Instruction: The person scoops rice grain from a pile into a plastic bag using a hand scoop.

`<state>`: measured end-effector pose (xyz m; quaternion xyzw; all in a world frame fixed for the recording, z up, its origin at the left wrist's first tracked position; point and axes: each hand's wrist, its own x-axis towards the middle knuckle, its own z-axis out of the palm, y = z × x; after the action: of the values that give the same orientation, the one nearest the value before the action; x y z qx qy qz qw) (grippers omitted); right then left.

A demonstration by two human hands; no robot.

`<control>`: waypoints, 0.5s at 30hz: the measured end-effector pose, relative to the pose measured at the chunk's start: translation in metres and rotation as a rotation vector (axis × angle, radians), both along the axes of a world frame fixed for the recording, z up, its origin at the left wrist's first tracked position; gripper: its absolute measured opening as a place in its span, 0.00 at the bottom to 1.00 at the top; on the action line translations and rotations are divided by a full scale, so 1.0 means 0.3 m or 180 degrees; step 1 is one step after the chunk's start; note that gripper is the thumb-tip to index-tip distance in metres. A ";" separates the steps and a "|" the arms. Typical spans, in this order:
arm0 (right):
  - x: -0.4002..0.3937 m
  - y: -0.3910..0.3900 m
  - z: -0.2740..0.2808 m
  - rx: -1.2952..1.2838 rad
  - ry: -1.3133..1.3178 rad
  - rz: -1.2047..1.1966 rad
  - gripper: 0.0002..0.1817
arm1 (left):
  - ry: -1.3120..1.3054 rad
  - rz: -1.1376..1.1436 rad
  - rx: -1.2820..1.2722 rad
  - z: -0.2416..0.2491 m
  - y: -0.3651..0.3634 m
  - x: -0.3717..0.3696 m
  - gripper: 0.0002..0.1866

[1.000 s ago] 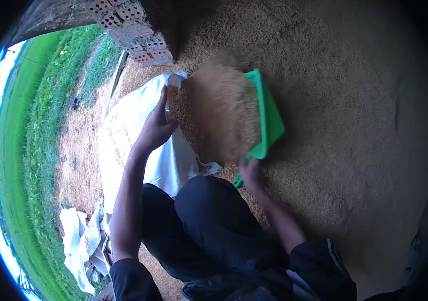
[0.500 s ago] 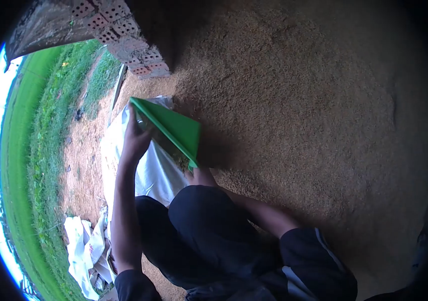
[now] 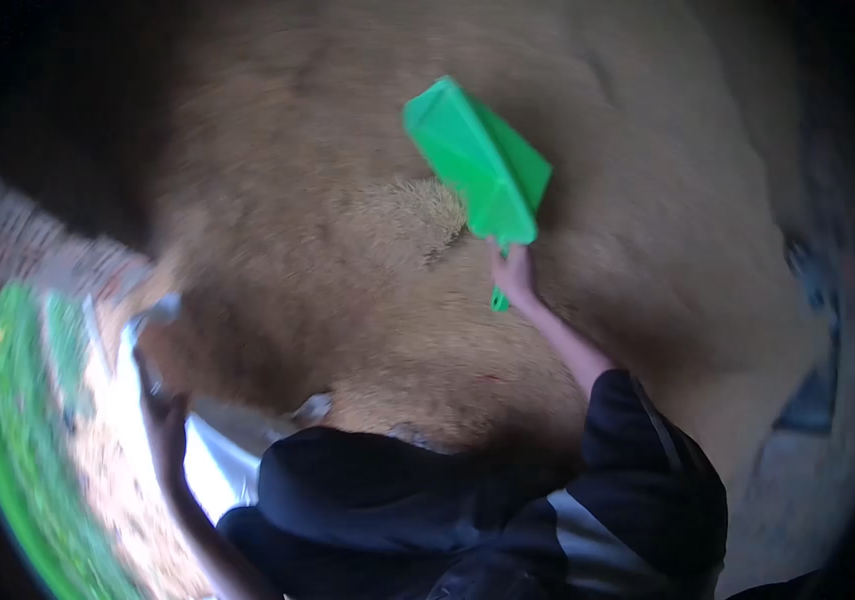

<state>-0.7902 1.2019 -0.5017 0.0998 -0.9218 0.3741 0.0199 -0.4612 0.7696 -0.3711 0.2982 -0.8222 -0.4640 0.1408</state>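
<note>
- We find the right hand (image 3: 514,272) closed around the handle of the scoop (image 3: 477,165).
- We note the left hand (image 3: 163,408) at the edge of the white sack (image 3: 215,465); blur prevents us telling how far open it is.
- We place the scoop beyond the right hand, well apart from the left, over the grain (image 3: 387,300).
- We observe it green, tilted, its inner face showing.

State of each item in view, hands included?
Green scoop: tilted, no grain seen inside.
Right hand: closed on the scoop's handle.
White sack: mouth open, fill level can't be told.
Left hand: at the sack's mouth, grip too dark to tell.
Grain: loose, spread over the ground.
</note>
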 end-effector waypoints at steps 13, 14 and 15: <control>0.779 2.158 0.439 0.3339 0.0094 -0.4608 0.20 | -0.0537 0.0484 0.0534 -0.088 -0.096 -0.085 0.43; 0.866 2.258 0.373 0.3534 -0.0145 -0.4061 0.21 | -0.0481 0.0441 0.0544 -0.122 -0.135 -0.071 0.43; 0.925 2.345 0.280 0.3758 -0.0069 -0.3470 0.23 | -0.0425 0.0397 0.0556 -0.156 -0.174 -0.057 0.43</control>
<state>-0.5126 1.9054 -0.4178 -0.3740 -0.8866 -0.2364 0.1347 -0.4784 0.7175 -0.4179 0.3901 -0.7661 -0.5032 0.0878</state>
